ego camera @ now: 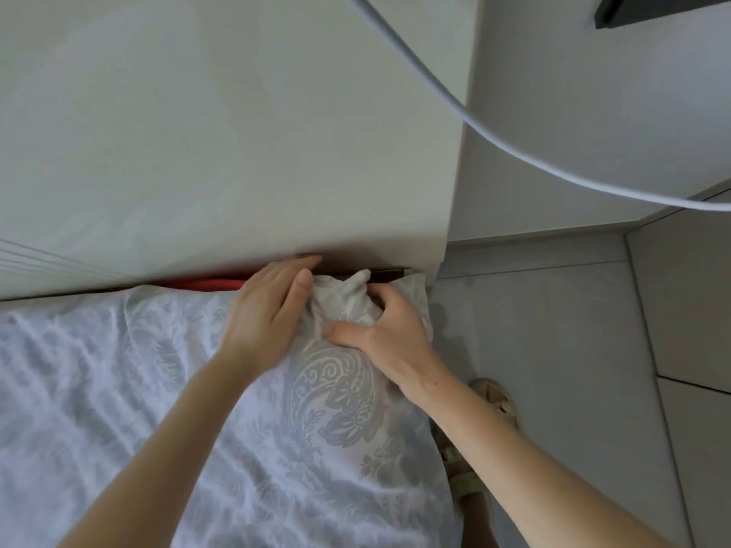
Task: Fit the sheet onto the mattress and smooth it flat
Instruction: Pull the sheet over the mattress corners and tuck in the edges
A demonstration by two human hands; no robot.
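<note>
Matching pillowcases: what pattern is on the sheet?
Grey paisley and floral motifs on a white sheet, clearest in the head view.

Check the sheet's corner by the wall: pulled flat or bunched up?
Bunched up. The sheet corner stands in a crumpled wad that the right hand grips, the left hand pressing beside it.

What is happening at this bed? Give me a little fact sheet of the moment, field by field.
place: bed corner beside a pale panel
sheet: patterned grey-white, wrinkled, covers the bed top
corner: loose bunch of sheet, not yet tucked
left hand: fingers straight, resting on the sheet beside the bunch
right hand: fingers curled, gripping the bunch
gap at panel: a red strip shows
elsewhere: cable overhead; sandalled foot on the floor
</note>
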